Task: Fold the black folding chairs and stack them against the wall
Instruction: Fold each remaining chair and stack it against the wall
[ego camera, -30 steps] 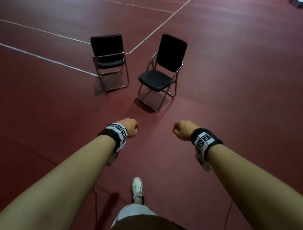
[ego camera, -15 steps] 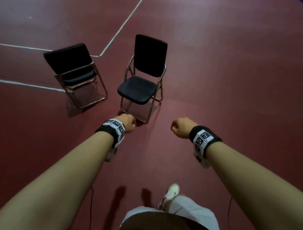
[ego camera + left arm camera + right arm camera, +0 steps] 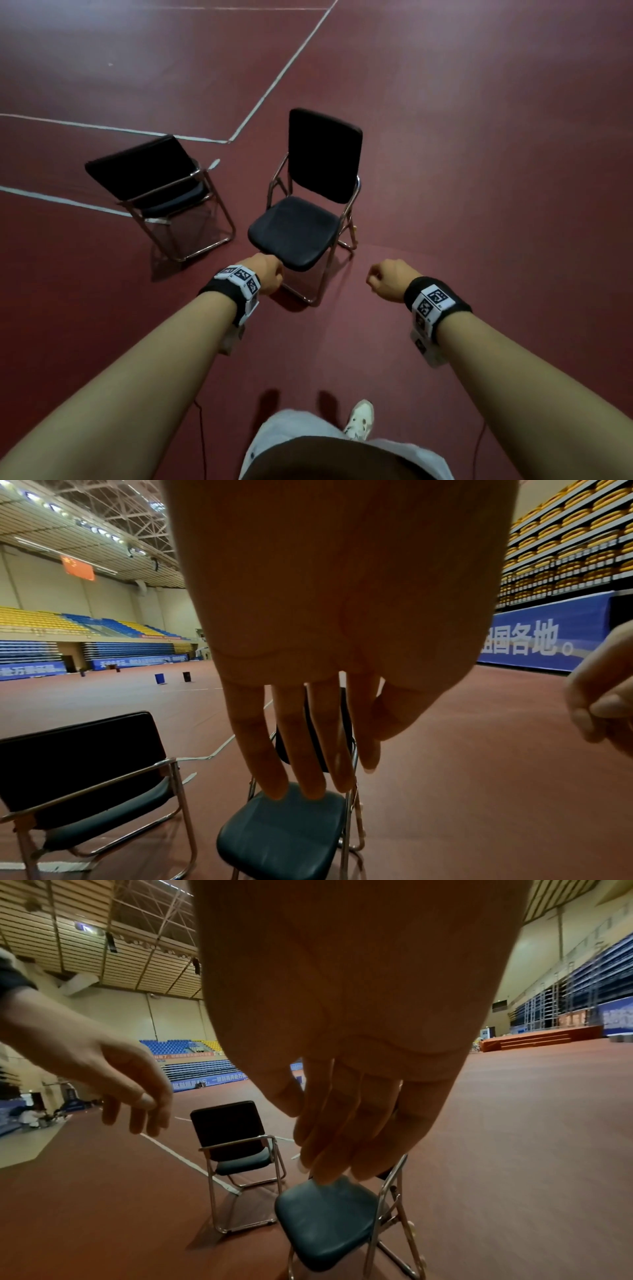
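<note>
Two black folding chairs with chrome frames stand unfolded on the red floor. The nearer chair point(image 3: 294, 233) faces me, its seat point(image 3: 281, 831) point(image 3: 325, 1221) just below my hands. The other chair point(image 3: 147, 168) point(image 3: 75, 753) point(image 3: 226, 1129) stands to its left, turned with its back toward me. My left hand point(image 3: 265, 274) point(image 3: 308, 764) hovers at the front left corner of the nearer seat, fingers hanging straight and relaxed, holding nothing. My right hand point(image 3: 387, 277) point(image 3: 342, 1123) hangs empty in the air to the right of that seat, fingers loose.
White court lines point(image 3: 274, 85) cross the floor behind the chairs. My shoe point(image 3: 359, 419) steps forward below. Far off are tiered stands, a blue banner wall point(image 3: 548, 642), two small bins point(image 3: 159, 678) and a raised stage point(image 3: 534, 1039). Open floor lies to the right.
I have walked closer: both chairs now sit nearer and larger in the head view. My hands have stayed out in front, empty, and the left one now reaches the nearer seat's edge.
</note>
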